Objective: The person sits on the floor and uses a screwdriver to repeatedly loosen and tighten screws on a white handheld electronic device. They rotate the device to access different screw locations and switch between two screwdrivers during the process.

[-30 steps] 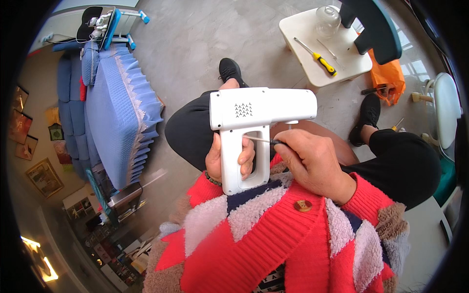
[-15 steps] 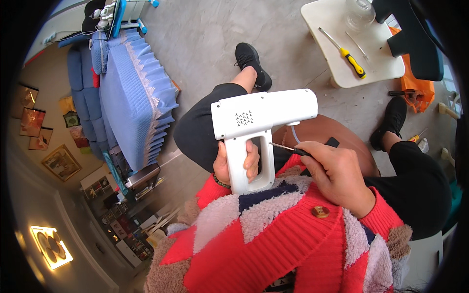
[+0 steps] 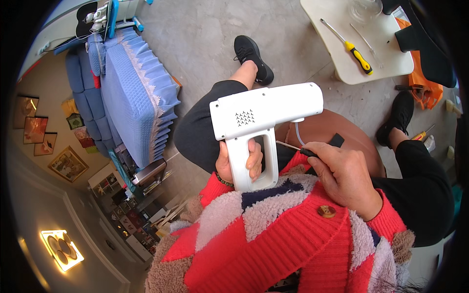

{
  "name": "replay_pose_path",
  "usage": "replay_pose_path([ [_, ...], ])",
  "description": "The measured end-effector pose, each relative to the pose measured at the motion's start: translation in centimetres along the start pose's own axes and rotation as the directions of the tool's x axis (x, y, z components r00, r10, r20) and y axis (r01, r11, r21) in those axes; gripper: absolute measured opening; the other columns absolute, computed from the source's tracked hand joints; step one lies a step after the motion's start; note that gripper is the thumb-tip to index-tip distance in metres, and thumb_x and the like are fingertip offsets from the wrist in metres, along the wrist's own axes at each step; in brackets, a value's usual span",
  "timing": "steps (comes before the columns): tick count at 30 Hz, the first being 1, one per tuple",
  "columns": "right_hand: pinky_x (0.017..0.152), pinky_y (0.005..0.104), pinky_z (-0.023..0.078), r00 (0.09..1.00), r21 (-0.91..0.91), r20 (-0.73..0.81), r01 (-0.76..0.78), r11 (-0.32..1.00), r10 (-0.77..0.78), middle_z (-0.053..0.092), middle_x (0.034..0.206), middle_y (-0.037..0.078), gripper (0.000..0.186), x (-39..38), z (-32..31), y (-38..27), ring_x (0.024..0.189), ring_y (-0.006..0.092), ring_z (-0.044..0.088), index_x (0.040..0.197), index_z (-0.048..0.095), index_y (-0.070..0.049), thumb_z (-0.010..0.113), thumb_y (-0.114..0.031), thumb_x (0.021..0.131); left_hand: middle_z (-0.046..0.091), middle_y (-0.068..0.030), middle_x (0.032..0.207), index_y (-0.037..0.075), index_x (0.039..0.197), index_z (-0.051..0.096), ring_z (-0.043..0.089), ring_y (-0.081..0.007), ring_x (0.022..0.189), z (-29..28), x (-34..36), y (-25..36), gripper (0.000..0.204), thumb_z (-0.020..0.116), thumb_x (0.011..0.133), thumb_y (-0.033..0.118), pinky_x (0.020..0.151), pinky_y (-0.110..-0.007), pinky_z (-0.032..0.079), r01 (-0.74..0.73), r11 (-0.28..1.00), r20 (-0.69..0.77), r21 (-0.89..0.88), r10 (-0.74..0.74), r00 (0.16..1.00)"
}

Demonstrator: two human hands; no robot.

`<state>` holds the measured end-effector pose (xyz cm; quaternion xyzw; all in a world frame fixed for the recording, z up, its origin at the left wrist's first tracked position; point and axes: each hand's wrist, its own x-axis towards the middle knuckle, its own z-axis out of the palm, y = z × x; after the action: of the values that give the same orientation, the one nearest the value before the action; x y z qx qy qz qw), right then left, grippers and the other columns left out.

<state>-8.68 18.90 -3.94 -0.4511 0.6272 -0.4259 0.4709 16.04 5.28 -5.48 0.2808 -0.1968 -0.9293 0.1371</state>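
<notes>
A white pistol-shaped spray gun [image 3: 273,107] with small screw holes and a vent pattern stands over my lap, its barrel pointing right. My left hand [image 3: 239,161] is wrapped round its looped grip, fingers through the opening. In my right hand [image 3: 344,171] is a small screwdriver [image 3: 307,152] with a dark handle. Its thin shaft points left, the tip at the right edge of the grip; whether it touches I cannot tell. A clear tube [image 3: 298,134] hangs from beneath the barrel, its lower end hidden behind my right hand.
On a cream stool-like table [image 3: 342,66] at the upper right lie a yellow-black screwdriver [image 3: 359,58], a thin metal rod [image 3: 362,38] and a clear container [image 3: 365,10]. An orange bag [image 3: 424,88] and another screwdriver [image 3: 423,133] are on the floor. A blue-covered sofa [image 3: 132,93] stands left.
The view has turned slightly, so the table sits further to the upper right. The spray gun's barrel tilts up a little more. Both hands keep their holds.
</notes>
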Motion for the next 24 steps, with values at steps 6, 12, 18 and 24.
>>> replay_pose_path([
  [6, 0.058, 0.0313, 0.050, 1.000, -0.005, 0.020, -0.008, 1.000, 0.008, 0.066, 0.077, 0.015, 0.021, -0.1, 0.0, 0.2, 0.064, 0.0272, 0.065, 0.105, 0.065, -0.002, 0.062, -0.003, 0.084, 0.051, -0.0069, 0.070, 0.002, 0.107, 0.048, 0.056, -0.0177, 0.057, 0.0, 0.0, 0.0, 0.070, 0.039, 0.089, 0.069, 0.047, -0.030, 0.049, 0.002, 1.000, -0.011, 0.008, -0.002, 1.000],
  [12, 0.054, 0.0340, 0.047, 0.999, 0.024, 0.020, 0.027, 0.999, -0.028, 0.063, 0.071, 0.015, 0.012, 0.6, 0.3, -0.6, 0.060, 0.0305, 0.062, 0.093, 0.065, -0.003, 0.066, -0.007, 0.082, 0.051, -0.0073, 0.071, 0.002, 0.108, 0.048, 0.056, -0.0183, 0.057, 0.0, 0.1, -0.1, 0.070, 0.039, 0.090, 0.069, 0.046, -0.030, 0.049, 0.006, 1.000, -0.007, 0.002, -0.006, 1.000],
  [18, 0.051, 0.0381, 0.045, 0.994, -0.071, -0.025, 0.100, 0.992, -0.102, 0.060, 0.065, 0.014, 0.008, 2.4, 2.1, -2.5, 0.057, 0.0323, 0.060, 0.083, 0.062, -0.005, 0.067, -0.011, 0.082, 0.052, -0.0078, 0.072, 0.002, 0.110, 0.048, 0.056, -0.0185, 0.058, -0.7, -0.3, -0.1, 0.071, 0.036, 0.091, 0.068, 0.047, -0.029, 0.049, 0.003, 1.000, 0.029, 0.016, -0.003, 1.000],
  [24, 0.048, 0.0408, 0.044, 0.989, -0.183, 0.020, 0.149, 0.972, -0.148, 0.058, 0.058, 0.013, 0.017, 3.7, 3.7, -4.0, 0.054, 0.0326, 0.060, 0.072, 0.058, -0.006, 0.065, -0.018, 0.083, 0.052, -0.0077, 0.074, 0.004, 0.114, 0.051, 0.056, -0.0200, 0.061, -0.9, -1.7, -0.3, 0.074, 0.030, 0.090, 0.071, 0.048, -0.031, 0.047, 0.031, 0.999, -0.037, -0.016, -0.031, 0.999],
])
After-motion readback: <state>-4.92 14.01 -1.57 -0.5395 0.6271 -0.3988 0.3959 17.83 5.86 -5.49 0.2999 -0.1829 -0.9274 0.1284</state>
